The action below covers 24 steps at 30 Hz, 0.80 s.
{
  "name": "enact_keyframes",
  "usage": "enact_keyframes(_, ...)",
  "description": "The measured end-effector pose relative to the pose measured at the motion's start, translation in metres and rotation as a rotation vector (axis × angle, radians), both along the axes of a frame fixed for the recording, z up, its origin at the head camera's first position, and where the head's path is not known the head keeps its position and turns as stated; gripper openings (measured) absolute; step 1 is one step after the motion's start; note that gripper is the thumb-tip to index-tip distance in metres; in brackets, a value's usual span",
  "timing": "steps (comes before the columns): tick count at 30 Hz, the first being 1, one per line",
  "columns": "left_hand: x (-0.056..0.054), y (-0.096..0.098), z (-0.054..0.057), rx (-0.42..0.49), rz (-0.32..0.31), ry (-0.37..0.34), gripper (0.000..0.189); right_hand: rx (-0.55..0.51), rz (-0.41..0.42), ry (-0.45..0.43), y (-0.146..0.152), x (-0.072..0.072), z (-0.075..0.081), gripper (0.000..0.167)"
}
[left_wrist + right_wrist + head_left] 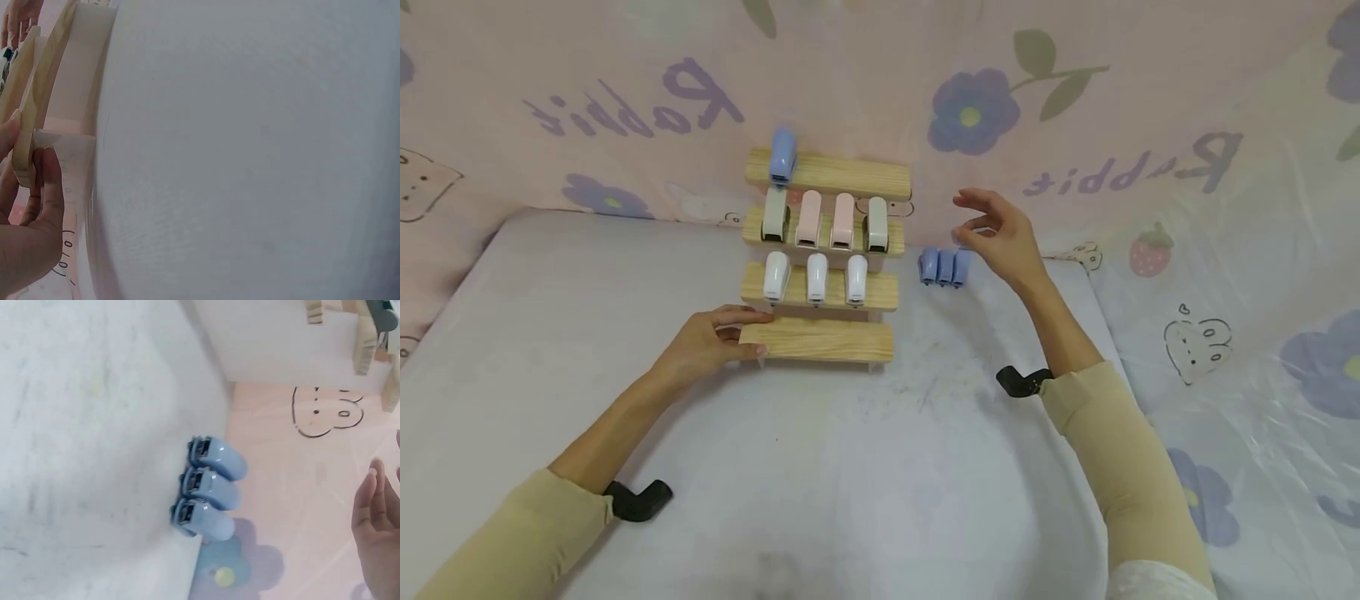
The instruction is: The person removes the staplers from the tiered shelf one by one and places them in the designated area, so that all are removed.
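My left hand [707,337] pinches the left end of the lowest wooden shelf [823,342] of a stepped display rack, its thumb and fingers on opposite faces of the board [47,75]. That shelf is bare. Three white mini staplers [816,279] stand on the shelf above, and pink and grey-green mini staplers [809,218] fill the one over it. A single blue mini stapler [783,154] sits at the left of the top shelf. My right hand [1000,242] hovers with bent fingers, holding nothing, above three blue mini staplers [219,489] standing side by side right of the rack.
The white tabletop [850,467] carries the rack near its back edge. Behind it hangs a pink printed curtain [865,75] with flowers and rabbits, which also covers the right side. Black curved pieces [640,502] stick out at both sleeve cuffs.
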<state>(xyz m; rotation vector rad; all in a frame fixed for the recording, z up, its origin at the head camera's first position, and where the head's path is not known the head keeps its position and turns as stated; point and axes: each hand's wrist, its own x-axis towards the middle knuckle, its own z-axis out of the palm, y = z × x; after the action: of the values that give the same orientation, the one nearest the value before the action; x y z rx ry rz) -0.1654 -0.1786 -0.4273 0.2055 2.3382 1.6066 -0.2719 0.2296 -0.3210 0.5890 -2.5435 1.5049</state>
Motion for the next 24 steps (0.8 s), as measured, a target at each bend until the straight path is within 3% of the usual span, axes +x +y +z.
enact_keyframes(6, -0.001, 0.001, 0.0, -0.013, -0.001, 0.014, 0.051, -0.006, 0.02, -0.016, -0.014, 0.001, 0.017, 0.053)
enact_keyframes(10, -0.001, 0.001, -0.002, 0.001, 0.0, 0.018, 0.051, 0.014, 0.02, -0.003, -0.018, -0.007, 0.017, 0.053)
enact_keyframes(24, -0.002, 0.002, -0.003, -0.009, 0.003, 0.003, 0.053, 0.038, 0.089, 0.026, -0.055, -0.005, 0.039, 0.056)
